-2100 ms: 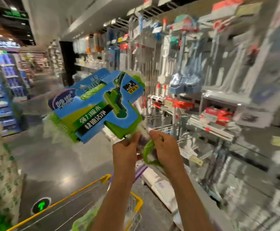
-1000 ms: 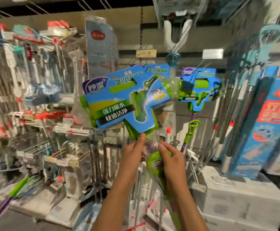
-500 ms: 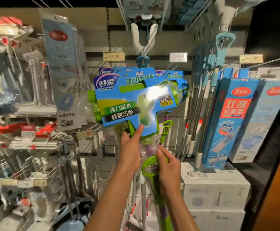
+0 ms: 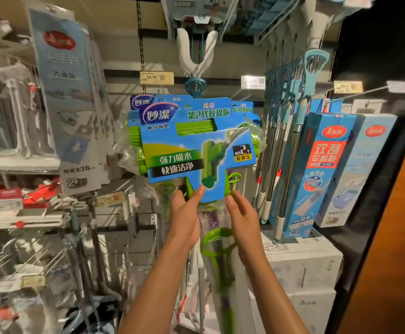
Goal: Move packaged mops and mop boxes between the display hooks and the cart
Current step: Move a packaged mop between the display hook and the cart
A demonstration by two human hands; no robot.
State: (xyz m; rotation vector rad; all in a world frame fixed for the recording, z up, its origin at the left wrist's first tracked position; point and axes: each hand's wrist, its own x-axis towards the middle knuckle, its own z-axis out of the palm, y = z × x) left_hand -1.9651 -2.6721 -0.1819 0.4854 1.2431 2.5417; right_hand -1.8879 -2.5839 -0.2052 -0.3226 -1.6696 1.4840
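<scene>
- Hanging level with the display rack, a packaged sponge mop with a blue-and-green printed card header (image 4: 196,143) is held up in front of matching packs (image 4: 138,104) on the hooks behind it.
- Left hand (image 4: 184,213) grips the lower edge of the card, thumb on its face and fingers curled behind; right hand (image 4: 241,215) is loosely open beside the clear plastic sleeve (image 4: 220,261) over the handle, fingertips at the card's bottom corner, with no firm hold visible.
- Judged from its build, the pack is light but long and top-heavy: the card is stiff yet bendable, the sleeve slick and crinkly, so the firmer hold is probably the shaft just below the head, plus a steadying hand on the card.
- Hidden: the hook and the card's hang-hole, so whether the pack is on the hook cannot be told.
- Cut off: the handle's lower end; no cart shows.
- Left shelving is blurred; tall blue mop boxes (image 4: 317,169) stand to the right.
</scene>
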